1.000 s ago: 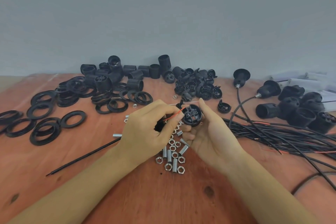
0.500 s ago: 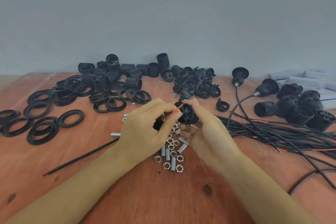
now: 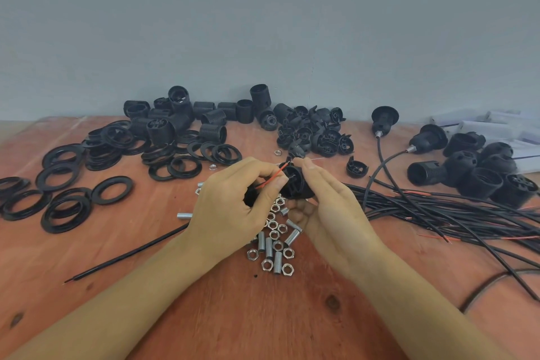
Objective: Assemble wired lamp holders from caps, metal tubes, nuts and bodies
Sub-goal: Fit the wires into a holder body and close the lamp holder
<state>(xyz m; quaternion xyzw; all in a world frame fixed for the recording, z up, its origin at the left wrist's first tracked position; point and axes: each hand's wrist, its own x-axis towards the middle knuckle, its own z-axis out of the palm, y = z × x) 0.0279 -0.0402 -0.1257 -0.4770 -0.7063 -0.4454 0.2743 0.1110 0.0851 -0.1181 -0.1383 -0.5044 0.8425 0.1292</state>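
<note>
The body (image 3: pixel 298 185) is held just above the table (image 3: pixel 263 316), gripped by the right hand (image 3: pixel 330 213) from 4 o'clock. A red wire (image 3: pixel 270 180) is pinched by the left hand (image 3: pixel 233 207) at 9 o'clock. The body is judged light, rigid plastic, best gripped round its wall. The wire is thin and limp, best pinched near the tip. Nuts (image 3: pixel 274 242) lie at 6 o'clock.

Both forearms angle in from the bottom corners, meeting mid-frame. The left grip (image 3: pixel 233 204) is curled, thumb and forefinger pinching a red wire (image 3: pixel 270 181); the right grip (image 3: pixel 330 213) cradles the black body (image 3: pixel 298 188), thumb on top, fingers underneath.
</note>
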